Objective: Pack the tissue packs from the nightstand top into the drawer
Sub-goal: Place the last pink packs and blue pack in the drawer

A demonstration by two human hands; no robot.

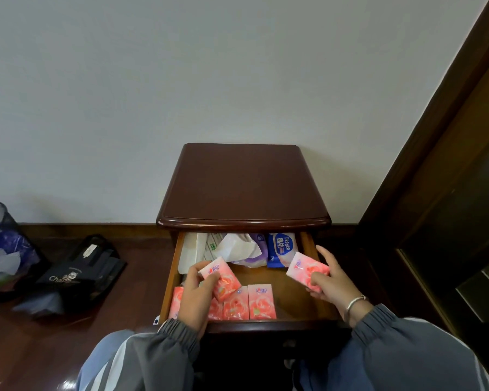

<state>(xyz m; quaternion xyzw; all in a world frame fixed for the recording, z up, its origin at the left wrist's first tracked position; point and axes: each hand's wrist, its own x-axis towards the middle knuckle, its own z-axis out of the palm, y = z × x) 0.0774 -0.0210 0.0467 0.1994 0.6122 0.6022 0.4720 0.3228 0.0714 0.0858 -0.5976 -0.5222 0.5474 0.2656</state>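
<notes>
Over the open drawer (308, 246), the left hand (194, 294) grips one pink pack (223, 279) and the right hand (332, 280) pinches another (307, 269). Each is best lowered flat beside the near row (247, 303), edges aligned.

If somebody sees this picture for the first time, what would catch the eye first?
Probably the pink tissue pack in the left hand and the second pink pack in the right hand, both over the open drawer. Next, the row of matching packs along the drawer's front.
</notes>
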